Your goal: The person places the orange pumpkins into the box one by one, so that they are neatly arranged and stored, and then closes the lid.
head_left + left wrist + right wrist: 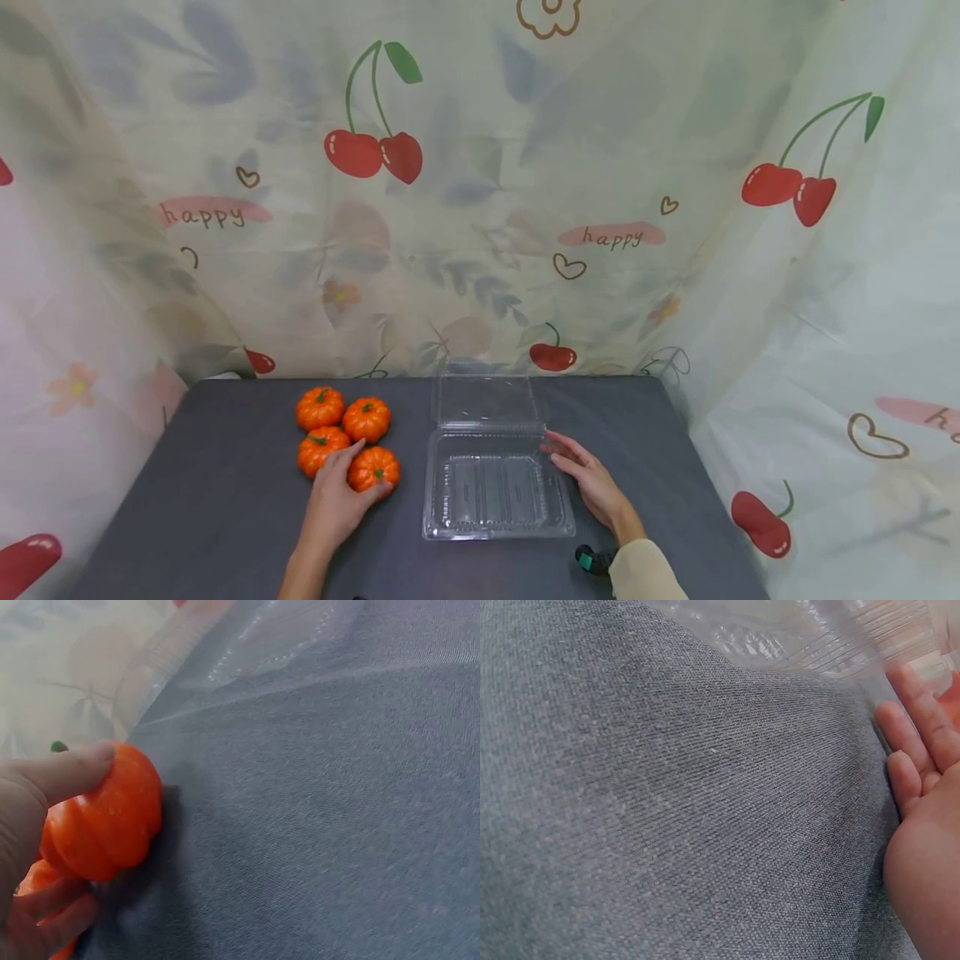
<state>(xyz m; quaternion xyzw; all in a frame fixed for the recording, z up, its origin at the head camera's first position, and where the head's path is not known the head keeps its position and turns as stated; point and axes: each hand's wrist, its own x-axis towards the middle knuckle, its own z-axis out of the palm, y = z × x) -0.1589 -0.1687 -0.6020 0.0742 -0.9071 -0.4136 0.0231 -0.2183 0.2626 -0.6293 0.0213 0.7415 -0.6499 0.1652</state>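
Note:
Thumb and fingers of my left hand [339,498] grip a small orange pumpkin [374,470], the front right one of a cluster. In the left wrist view the thumb lies across the top of this pumpkin [112,817], beside its green stem, with fingers curled below. The other pumpkins [320,409] sit close behind and to the left. A clear plastic clamshell box [498,533] lies with its lid [487,402] tipped back. My right hand [592,483] is at the box's right rim, fingers loosely bent; the right wrist view shows the fingers [904,739] beside the clear plastic.
A dark grey cloth [225,500] covers the table. Patterned curtains [480,208] with cherries hang behind it and at both sides. A black object with a green patch [592,560] lies near the right sleeve [645,571].

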